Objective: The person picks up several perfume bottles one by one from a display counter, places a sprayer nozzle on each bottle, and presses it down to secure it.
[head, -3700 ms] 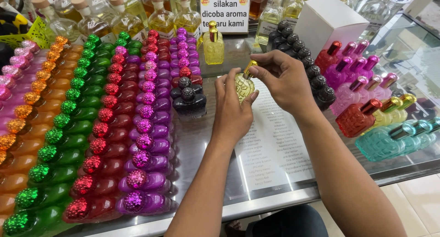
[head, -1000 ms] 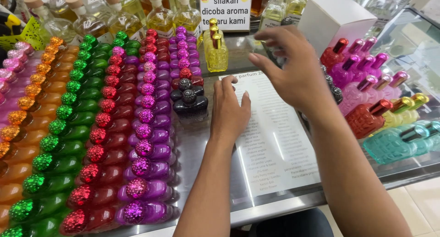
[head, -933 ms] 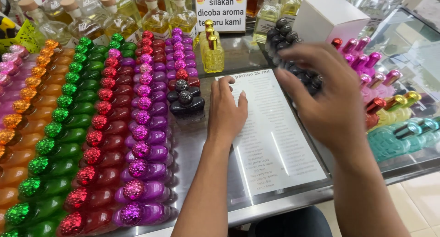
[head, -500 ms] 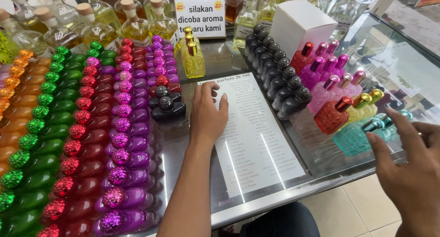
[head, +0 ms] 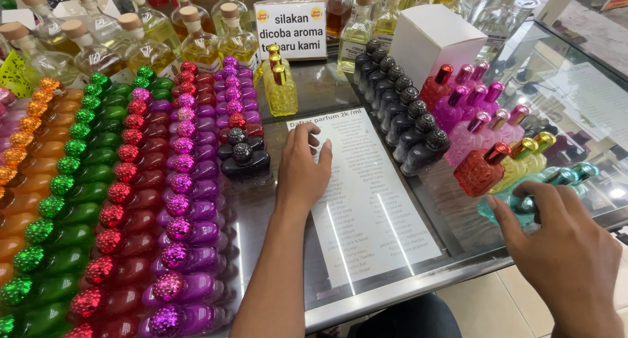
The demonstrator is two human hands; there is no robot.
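Observation:
My left hand (head: 302, 171) lies flat, fingers a little apart, on the top left corner of a white printed list (head: 373, 214) on the glass counter; it holds nothing. Just left of it stands a small cluster of black bottles (head: 243, 158). My right hand (head: 569, 253) is at the counter's front right corner, thumb and fingers closed around a teal bottle (head: 517, 206) with a metallic cap. A red square bottle (head: 481, 171) and a yellow-green one (head: 523, 161) stand right behind it.
Lying rows of purple (head: 190, 201), red (head: 124, 201), green (head: 65, 201) and orange (head: 19, 174) bottles fill the left. Yellow bottles (head: 281, 89), a white sign (head: 292, 29), corked bottles (head: 144, 44) and a white box (head: 438, 40) stand behind. Black bottles (head: 409, 119) line the list's right side.
My right hand, which earlier held a yellow bottle by the list, swung right and down to the front corner and came onto the teal bottle. My left hand stayed on the list.

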